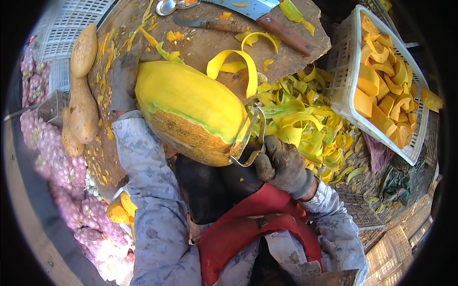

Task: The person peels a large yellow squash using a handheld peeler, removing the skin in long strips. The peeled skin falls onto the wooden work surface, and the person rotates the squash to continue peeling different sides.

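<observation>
A large pumpkin (193,103) rests at the near edge of the wooden board, over my lap. Its upper side is peeled to bright yellow, while mottled orange-brown rind stays on the lower side. My left hand (125,77), in a dirty grey glove, presses against its left end; part of that hand's grip is hidden behind the pumpkin. In my gloved right hand (284,166) is a wide metal peeler (263,130), its blade at the pumpkin's right end. A curled yellow strip of peel (252,77) stands just beyond the pumpkin.
On the board (193,46) lie a cleaver (286,34), a small hooked knife (222,25) and a spoon (166,7). Unpeeled squashes (84,107) sit at left. Peelings (304,118) are heaped at right, beside a white crate (345,89) of cut pumpkin pieces (388,85). Net bags (61,150) line the left.
</observation>
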A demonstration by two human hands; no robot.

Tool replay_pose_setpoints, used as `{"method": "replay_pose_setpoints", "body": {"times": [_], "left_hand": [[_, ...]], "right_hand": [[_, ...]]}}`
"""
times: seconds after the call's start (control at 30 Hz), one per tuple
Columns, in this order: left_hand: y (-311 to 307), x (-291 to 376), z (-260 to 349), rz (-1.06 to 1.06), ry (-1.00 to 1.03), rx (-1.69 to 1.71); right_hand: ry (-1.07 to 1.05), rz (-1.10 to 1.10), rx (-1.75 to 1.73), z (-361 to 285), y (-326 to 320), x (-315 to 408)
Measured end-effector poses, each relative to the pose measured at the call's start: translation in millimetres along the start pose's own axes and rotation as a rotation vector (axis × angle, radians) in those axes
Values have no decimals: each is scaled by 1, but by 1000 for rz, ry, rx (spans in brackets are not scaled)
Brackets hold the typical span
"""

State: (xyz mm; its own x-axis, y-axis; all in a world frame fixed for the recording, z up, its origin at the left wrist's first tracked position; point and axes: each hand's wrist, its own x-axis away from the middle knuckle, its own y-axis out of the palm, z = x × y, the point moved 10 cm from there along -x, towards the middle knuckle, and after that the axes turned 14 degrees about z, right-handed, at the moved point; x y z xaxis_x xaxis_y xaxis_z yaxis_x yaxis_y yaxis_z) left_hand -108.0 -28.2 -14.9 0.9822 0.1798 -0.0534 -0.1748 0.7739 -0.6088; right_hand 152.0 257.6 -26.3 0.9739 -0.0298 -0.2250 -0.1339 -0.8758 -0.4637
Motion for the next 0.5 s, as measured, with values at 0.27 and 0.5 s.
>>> {"method": "replay_pose_setpoints", "body": {"times": [0.27, 0.5], "left_hand": [[0, 12, 8, 20, 87, 87], [7, 1, -5, -86, -55, 26]], "right_hand": [[331, 104, -130, 38, -14, 47], [143, 48, -87, 16, -21, 3]]}}
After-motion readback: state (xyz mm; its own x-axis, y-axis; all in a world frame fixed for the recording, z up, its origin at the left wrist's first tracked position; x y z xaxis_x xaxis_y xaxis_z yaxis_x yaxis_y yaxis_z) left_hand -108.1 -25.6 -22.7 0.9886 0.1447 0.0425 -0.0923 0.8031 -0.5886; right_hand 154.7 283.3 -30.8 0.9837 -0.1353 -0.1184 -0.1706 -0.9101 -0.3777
